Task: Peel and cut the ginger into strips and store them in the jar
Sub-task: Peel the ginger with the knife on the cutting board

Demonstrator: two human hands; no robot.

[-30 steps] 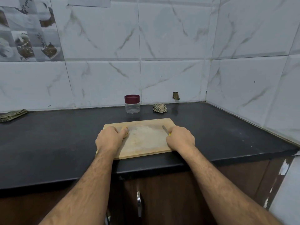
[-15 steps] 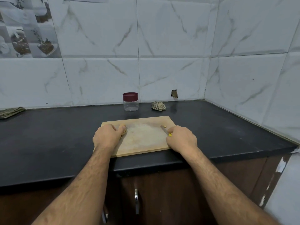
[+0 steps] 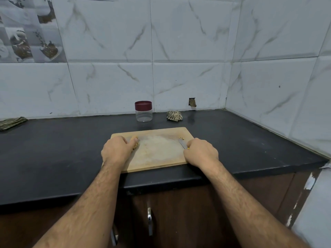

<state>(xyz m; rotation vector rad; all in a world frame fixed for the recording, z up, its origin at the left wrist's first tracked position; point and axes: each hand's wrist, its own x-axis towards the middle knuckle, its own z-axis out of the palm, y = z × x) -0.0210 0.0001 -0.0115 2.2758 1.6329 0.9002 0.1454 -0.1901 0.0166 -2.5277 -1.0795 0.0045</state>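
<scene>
A wooden cutting board (image 3: 157, 151) lies on the black counter near its front edge. My left hand (image 3: 116, 152) rests at the board's left side, its fingers curled round a piece of ginger (image 3: 136, 141) that is mostly hidden. At the board's right side my right hand (image 3: 201, 153) grips a knife (image 3: 182, 143) with a yellow handle; only part of the blade shows, pointing away from me. A small yellow scrap (image 3: 181, 138) lies by the blade tip. A clear jar (image 3: 143, 111) with a dark red lid on stands behind the board, near the wall.
A crumpled patterned cloth (image 3: 174, 115) lies right of the jar by the wall. Another folded cloth (image 3: 10, 122) sits at the far left. The tiled walls meet in a corner at the back right. Brown cabinet doors with metal handles (image 3: 149, 221) are below the counter.
Both hands stay in place on the board. The view has shifted slightly; nothing on the counter has moved.
</scene>
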